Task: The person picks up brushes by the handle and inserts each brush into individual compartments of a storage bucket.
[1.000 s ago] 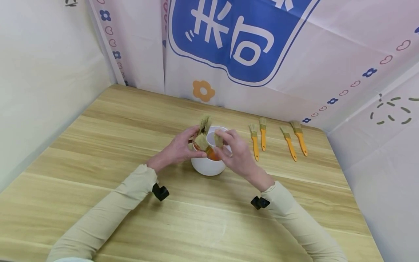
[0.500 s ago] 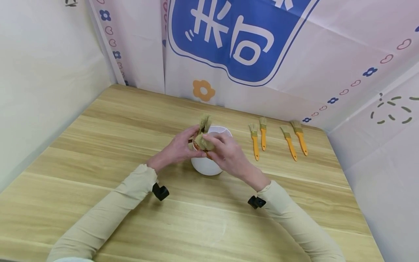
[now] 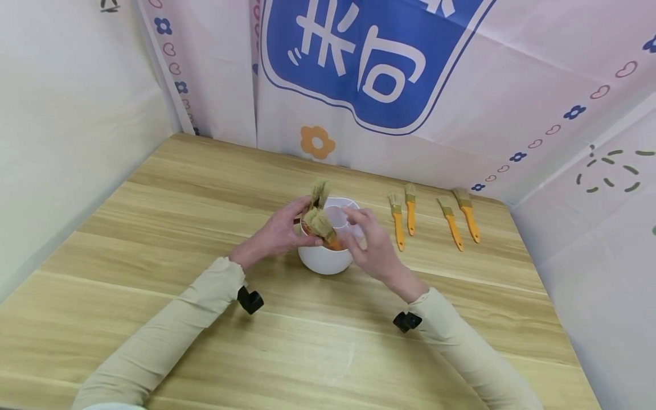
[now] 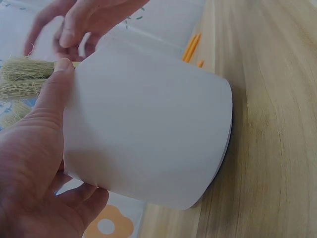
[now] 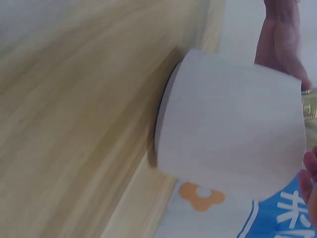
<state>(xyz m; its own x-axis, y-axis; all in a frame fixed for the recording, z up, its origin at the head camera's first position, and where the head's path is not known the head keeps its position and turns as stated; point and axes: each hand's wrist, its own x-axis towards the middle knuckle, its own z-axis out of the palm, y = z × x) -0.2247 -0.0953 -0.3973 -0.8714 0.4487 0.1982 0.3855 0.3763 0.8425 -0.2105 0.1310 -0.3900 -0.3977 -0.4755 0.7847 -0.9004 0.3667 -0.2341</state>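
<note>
White Chinese characters (image 3: 327, 34), one perhaps 米, stand on the blue backdrop sign (image 3: 400, 25).

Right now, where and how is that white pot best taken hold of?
Probably by its outer wall, coming from the person's right, with the right hand curved round it. The wrist views show the wall smooth and rounded, while the left hand grips the left side of the white pot, where brush bristles stick out. The right hand appears to hold nothing.

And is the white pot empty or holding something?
Not empty: paintbrushes stand in the white pot, bristles up and out past its rim.
</note>
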